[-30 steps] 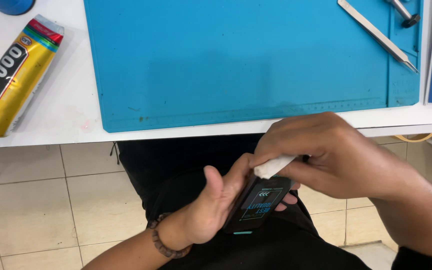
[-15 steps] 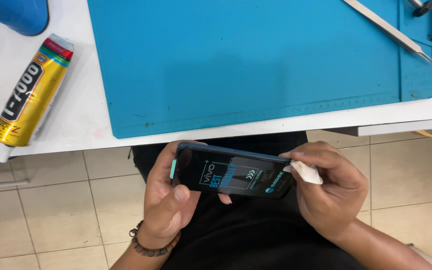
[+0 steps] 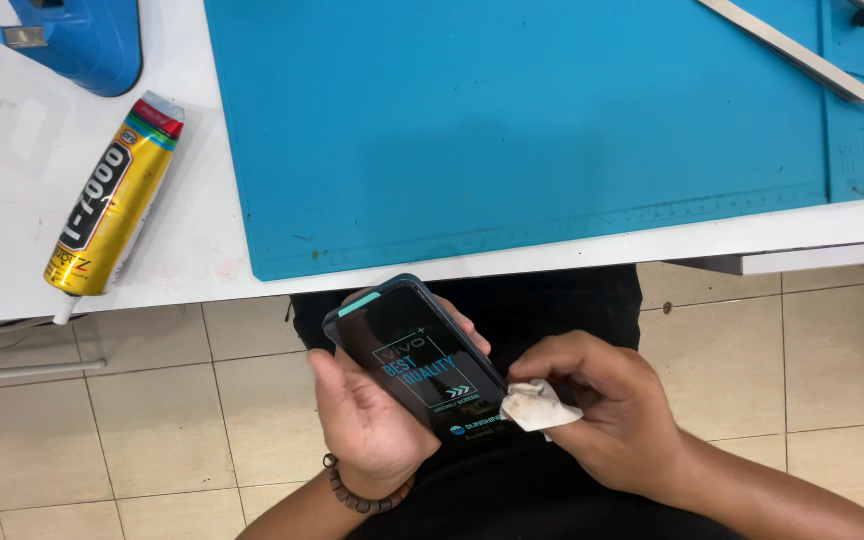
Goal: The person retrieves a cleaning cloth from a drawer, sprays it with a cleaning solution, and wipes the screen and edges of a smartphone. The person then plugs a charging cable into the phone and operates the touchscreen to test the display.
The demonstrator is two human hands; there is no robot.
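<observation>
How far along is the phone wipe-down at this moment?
Done: nothing clearly finished. The phone carries a printed film on its screen. In hand: the left hand cradles the phone while the right hand presses a small white cloth at its lower edge. Left: the glue tube and tweezers lie untouched.
</observation>
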